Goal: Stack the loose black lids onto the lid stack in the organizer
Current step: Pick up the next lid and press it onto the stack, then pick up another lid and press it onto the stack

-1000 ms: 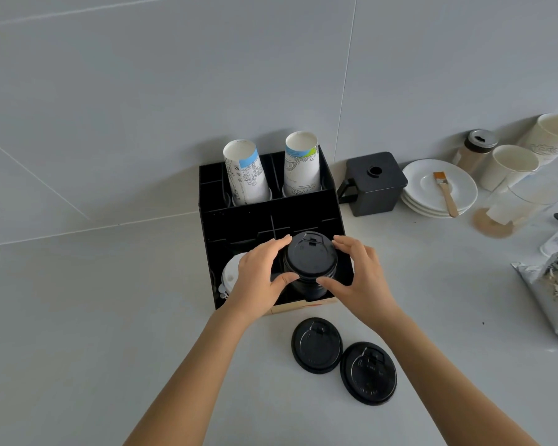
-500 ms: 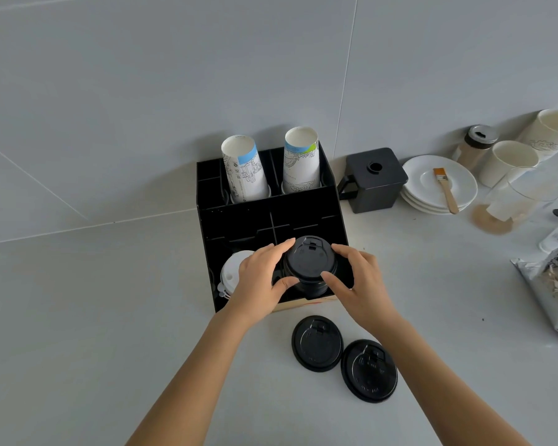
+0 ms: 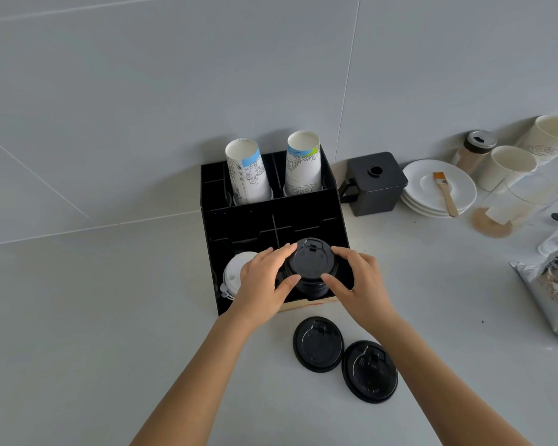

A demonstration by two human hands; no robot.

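Observation:
A black organizer (image 3: 239, 226) stands against the wall. In its front right compartment sits a stack of black lids (image 3: 310, 268). My left hand (image 3: 263, 281) grips the stack's left side and my right hand (image 3: 356, 281) grips its right side, thumbs at the front. Two loose black lids lie flat on the counter in front of the organizer, one nearer it (image 3: 318, 344) and one to the right (image 3: 369, 371), overlapping slightly. A stack of white lids (image 3: 234, 273) fills the front left compartment, partly hidden by my left hand.
Two paper cup stacks (image 3: 248, 172) (image 3: 303, 165) stand in the organizer's back row. To the right are a black square box (image 3: 376, 183), white saucers with a brush (image 3: 438, 188), cups, a glass and a foil bag (image 3: 554, 291).
Both hands have pressed the black lid stack slightly lower into its compartment. The two loose lids have not moved.

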